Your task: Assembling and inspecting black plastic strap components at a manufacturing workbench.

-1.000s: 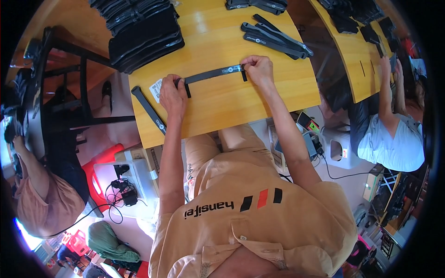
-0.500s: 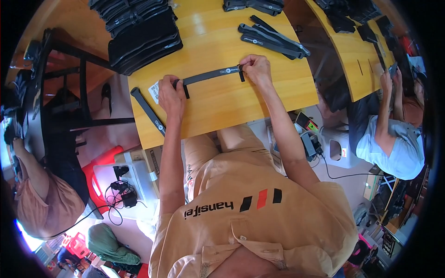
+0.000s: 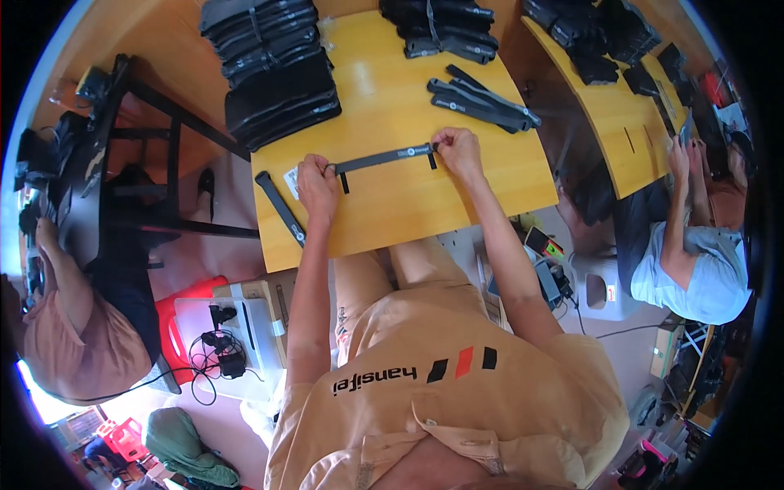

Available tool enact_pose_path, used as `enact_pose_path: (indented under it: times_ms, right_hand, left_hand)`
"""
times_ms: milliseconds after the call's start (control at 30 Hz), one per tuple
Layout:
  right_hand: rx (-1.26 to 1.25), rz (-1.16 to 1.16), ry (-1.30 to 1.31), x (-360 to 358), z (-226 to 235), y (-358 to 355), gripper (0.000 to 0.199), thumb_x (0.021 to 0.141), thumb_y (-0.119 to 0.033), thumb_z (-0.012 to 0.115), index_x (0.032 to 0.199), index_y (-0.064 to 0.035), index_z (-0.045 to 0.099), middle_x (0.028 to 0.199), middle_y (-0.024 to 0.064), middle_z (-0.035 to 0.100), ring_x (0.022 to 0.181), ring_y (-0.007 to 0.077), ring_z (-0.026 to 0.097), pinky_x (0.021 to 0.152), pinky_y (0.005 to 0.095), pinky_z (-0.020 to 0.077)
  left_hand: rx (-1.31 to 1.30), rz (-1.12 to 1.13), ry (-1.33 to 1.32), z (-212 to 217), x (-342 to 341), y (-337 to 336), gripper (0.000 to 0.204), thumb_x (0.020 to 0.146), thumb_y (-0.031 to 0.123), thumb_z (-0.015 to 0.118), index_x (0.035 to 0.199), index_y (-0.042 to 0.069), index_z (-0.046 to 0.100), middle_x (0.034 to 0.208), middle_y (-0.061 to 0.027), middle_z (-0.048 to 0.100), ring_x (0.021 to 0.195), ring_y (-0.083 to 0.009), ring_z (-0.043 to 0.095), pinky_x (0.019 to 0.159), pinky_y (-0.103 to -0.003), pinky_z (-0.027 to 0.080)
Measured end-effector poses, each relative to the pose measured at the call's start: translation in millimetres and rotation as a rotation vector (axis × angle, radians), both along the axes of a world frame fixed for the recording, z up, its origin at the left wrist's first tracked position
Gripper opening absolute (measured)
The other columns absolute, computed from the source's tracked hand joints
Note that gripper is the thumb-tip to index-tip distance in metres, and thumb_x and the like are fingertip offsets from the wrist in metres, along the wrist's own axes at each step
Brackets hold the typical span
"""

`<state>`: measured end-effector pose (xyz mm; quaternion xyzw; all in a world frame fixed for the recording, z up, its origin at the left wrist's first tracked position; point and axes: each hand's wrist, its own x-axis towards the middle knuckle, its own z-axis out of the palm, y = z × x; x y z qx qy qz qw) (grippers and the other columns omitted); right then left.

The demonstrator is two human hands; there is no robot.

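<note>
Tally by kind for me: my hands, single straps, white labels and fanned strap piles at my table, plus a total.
Hands, left hand and right hand: 2
Single straps, held strap and lying strap: 2
White label, partly hidden: 1
Fanned strap pile: 1
Total: 6

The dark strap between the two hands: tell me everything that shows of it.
The dark strap is a long, narrow, grey-black band, seemingly fabric, with a pale printed mark near its right end. It runs nearly straight over the yellow table, rising slightly toward the picture's right. The left hand pinches one end, the right hand the other, hiding its tips. A short black bar shows by each end; whether these belong to it, or it touches the table, is unclear.
</note>
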<state>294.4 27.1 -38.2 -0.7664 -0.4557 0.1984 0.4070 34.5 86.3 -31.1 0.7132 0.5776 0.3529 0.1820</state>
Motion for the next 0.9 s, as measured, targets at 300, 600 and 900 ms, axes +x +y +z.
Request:
enact_pose_path:
  times_ms: [300,600,900]
  right_hand:
    - [0.137,0.042,-0.284,-27,26,-41,0.018,0.07,-0.003,0.057,0.087,-0.0024,0.063,0.093,0.0131,0.059,0.086,0.0295,0.057,0.077,0.0377,0.0459]
    - [0.074,0.335,-0.625,-77,7,-50,0.05,0.084,-0.02,0.053,0.128,-0.0009,0.04,0.135,0.0128,0.038,0.128,0.027,0.031,0.107,0.0482,0.015]
    - [0.044,0.145,-0.612,-55,2,-62,0.051,0.08,-0.014,0.053,0.127,0.0004,0.041,0.136,0.0147,0.037,0.128,0.0269,0.031,0.106,0.0492,0.0167]
  left_hand:
    - [0.035,-0.063,-0.114,22,2,-24,0.022,0.079,0.005,0.055,0.101,-0.001,0.055,0.093,-0.0167,0.056,0.085,-0.0288,0.056,0.075,-0.036,0.044]
    - [-0.023,-0.315,0.49,-1,7,-45,0.062,0.088,0.034,0.047,0.136,0.0,0.027,0.145,-0.0137,0.021,0.135,-0.0262,0.018,0.106,-0.051,0.012]
    - [0.007,-0.295,0.351,5,-2,-52,0.059,0.088,0.03,0.049,0.135,0.0,0.029,0.144,-0.0164,0.022,0.133,-0.0302,0.021,0.106,-0.049,0.015]
